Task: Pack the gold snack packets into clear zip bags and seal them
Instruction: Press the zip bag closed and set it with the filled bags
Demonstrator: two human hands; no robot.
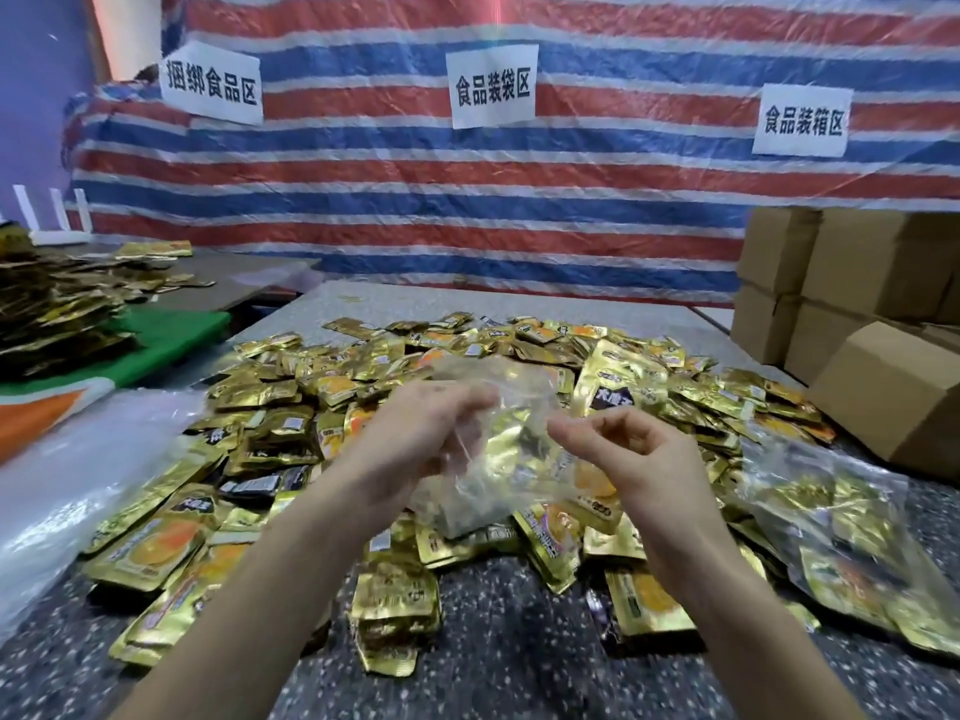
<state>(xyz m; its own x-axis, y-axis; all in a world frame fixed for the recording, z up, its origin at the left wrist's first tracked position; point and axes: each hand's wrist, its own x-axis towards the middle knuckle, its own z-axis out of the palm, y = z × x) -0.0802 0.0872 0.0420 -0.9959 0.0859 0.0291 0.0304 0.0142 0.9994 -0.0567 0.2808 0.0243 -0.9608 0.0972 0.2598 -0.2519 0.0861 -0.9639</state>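
A heap of gold foil snack packets [322, 407] covers the middle of the speckled grey stone bench [498, 641], leaving bare strips at the near and far edges. Brown cardboard boxes [883, 397] crowd the right edge. Above the heap, both hands hold a clear plastic zip bag [498, 459] with gold packets inside. The left hand [415, 439] grips its left side with curled fingers, and the right hand [634, 459] pinches its top edge between thumb and forefinger.
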